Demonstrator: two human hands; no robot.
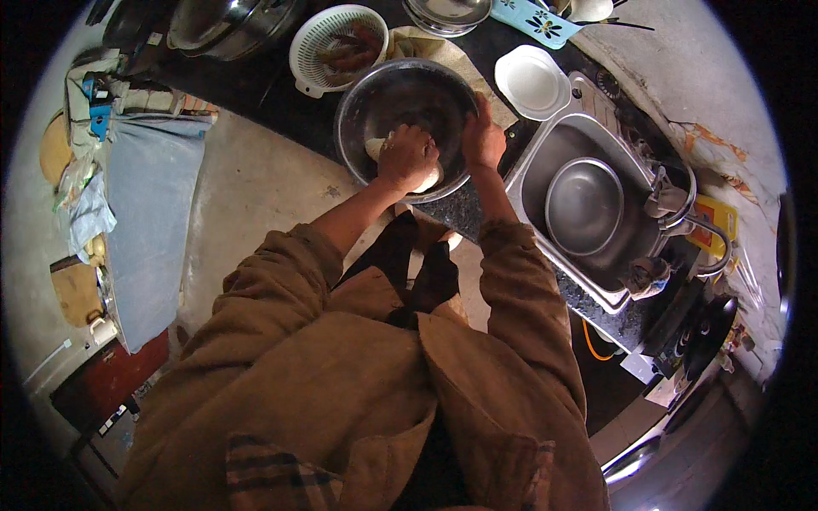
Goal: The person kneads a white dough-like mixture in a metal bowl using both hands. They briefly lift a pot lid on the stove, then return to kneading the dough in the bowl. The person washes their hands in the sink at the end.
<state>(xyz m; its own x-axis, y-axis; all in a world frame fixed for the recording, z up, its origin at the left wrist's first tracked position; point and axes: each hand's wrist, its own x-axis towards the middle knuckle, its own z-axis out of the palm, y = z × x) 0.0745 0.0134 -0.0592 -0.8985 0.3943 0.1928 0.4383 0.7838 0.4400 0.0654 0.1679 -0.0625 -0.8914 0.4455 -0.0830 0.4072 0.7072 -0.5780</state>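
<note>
A round dark metal basin (422, 80) sits at the front edge of the black countertop before me. Pale dough (375, 149) lies low on the basin's near side, partly covered by my left hand (409, 155). The fingers of that hand are curled down on the dough, which shows at both sides of it. My right hand (484, 139) grips the basin's right rim, with its fingers over the edge. Under the far side of the basin lies a tan cloth or sack (441, 48).
A white colander (300, 48) holding reddish-brown pieces stands behind the basin. White foam trays (530, 82) lie to the right. The steel sink (543, 144) holds a metal bowl (585, 207), beside a curved faucet (721, 239). At left is a grey-covered table (153, 217).
</note>
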